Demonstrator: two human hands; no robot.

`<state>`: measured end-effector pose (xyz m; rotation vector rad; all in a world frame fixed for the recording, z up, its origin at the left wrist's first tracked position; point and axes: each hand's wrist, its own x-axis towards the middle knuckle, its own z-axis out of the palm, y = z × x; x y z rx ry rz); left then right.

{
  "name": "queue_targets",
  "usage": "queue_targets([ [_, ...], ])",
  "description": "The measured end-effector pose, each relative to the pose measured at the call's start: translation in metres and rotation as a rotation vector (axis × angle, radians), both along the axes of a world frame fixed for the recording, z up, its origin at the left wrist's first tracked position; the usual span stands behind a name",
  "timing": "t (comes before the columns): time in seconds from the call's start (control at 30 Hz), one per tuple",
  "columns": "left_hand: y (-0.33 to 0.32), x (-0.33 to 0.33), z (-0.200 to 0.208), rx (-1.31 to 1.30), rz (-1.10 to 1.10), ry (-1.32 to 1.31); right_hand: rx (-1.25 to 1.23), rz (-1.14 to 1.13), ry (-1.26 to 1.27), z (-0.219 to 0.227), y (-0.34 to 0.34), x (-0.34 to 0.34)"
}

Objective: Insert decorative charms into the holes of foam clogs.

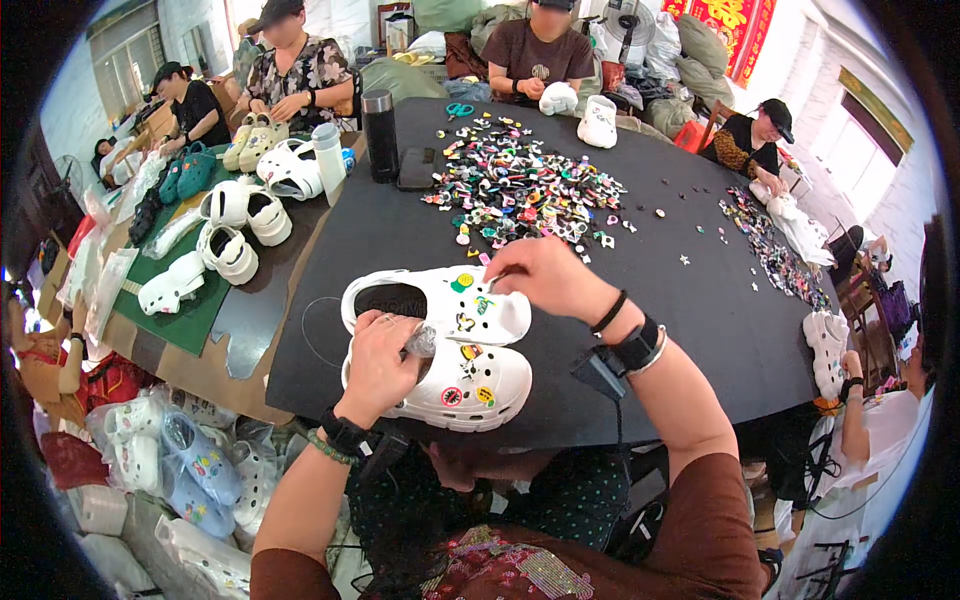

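Note:
Two white clogs lie side by side before me, toes to the right. The far clog (515, 318) carries a yellow-green charm (462, 283) and other charms; the near clog (510, 378) has several too, among them a red round one (452, 397). My left hand (378, 365) is closed over the heel side of the clogs, around a silvery, wrapped-looking object (421, 341) whose kind I cannot make out. Above the far clog's toe, my right hand (550, 280) is closed in a pinch; what its fingertips hold is hidden.
Beyond the clogs spreads a pile of colourful shoe charms (525, 190) on the dark table (680, 330). A black bottle (380, 135), a white bottle (328, 160) and teal scissors (459, 109) stand or lie farther back. White clogs (228, 252) sit left. Co-workers sit around.

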<state>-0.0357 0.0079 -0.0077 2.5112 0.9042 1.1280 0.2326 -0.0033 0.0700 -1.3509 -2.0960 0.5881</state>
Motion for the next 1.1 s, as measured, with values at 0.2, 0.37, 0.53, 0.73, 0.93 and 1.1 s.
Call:
queue_targets([
  [0.2, 0.000, 0.001, 0.002, -0.015, -0.023, -0.001, 0.037, 0.079, -0.128, -0.005, 0.005, -0.031],
  [0.37, 0.002, 0.001, -0.003, 0.012, -0.017, -0.023, 0.052, 0.115, -0.154, -0.008, 0.011, -0.034],
  [0.53, 0.002, -0.001, -0.002, 0.014, -0.018, -0.030, 0.042, 0.218, -0.176, -0.002, 0.018, -0.040],
  [0.73, 0.000, 0.000, 0.002, 0.027, -0.024, -0.033, -0.036, 0.215, -0.181, -0.004, 0.023, -0.041],
  [0.93, 0.001, -0.001, -0.001, 0.026, -0.017, -0.033, 0.090, 0.123, -0.346, -0.003, 0.039, -0.034],
  [1.1, 0.001, 0.002, 0.000, 0.008, -0.045, -0.056, -0.148, 0.202, -0.240, -0.010, 0.053, -0.036],
])
